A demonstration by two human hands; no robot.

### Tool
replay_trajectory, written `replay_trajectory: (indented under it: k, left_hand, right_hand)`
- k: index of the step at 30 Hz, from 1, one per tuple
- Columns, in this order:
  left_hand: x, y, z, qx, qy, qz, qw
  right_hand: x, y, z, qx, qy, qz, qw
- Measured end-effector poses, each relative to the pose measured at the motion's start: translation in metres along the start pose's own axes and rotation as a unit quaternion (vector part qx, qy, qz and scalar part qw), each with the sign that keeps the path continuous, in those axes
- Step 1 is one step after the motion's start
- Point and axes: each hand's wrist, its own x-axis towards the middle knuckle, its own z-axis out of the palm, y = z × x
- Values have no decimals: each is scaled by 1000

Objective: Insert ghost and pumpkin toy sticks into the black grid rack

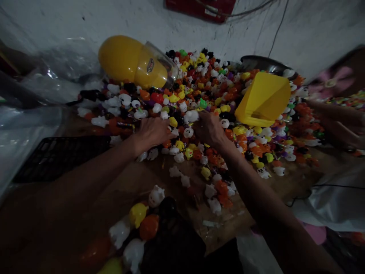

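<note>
A heap of small plastic figures (205, 82) in white, orange, yellow, black and green covers the wooden table. Into its front part reaches my left hand (156, 131), back upward, with the fingers curled down beside a yellow figure (173, 121). To its right, my right hand (210, 128) is also closed, its fingertips lost among the toys. A white figure (191, 116) lies right at its fingers, and a white one with a drawn face (188, 132) sits between both hands. What either hand grips is hidden.
A yellow scoop (259, 101) rests on the heap at right; a yellow container with a clear end (125, 61) lies at back left. A black crate (62, 158) stands at left. Another person's arm (339, 121) reaches in from the right, near a pink fan (330, 83).
</note>
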Motion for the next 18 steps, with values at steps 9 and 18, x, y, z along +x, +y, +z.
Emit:
replay_trajectory:
  k: [9, 18]
  left_hand:
    - [-22, -33, 16, -21, -71, -102, 992]
    - [-44, -35, 22, -131, -67, -125, 981]
  right_hand:
    - [-59, -7, 46, -17, -162, -172, 972]
    - [-93, 21, 34, 71, -177, -241, 951]
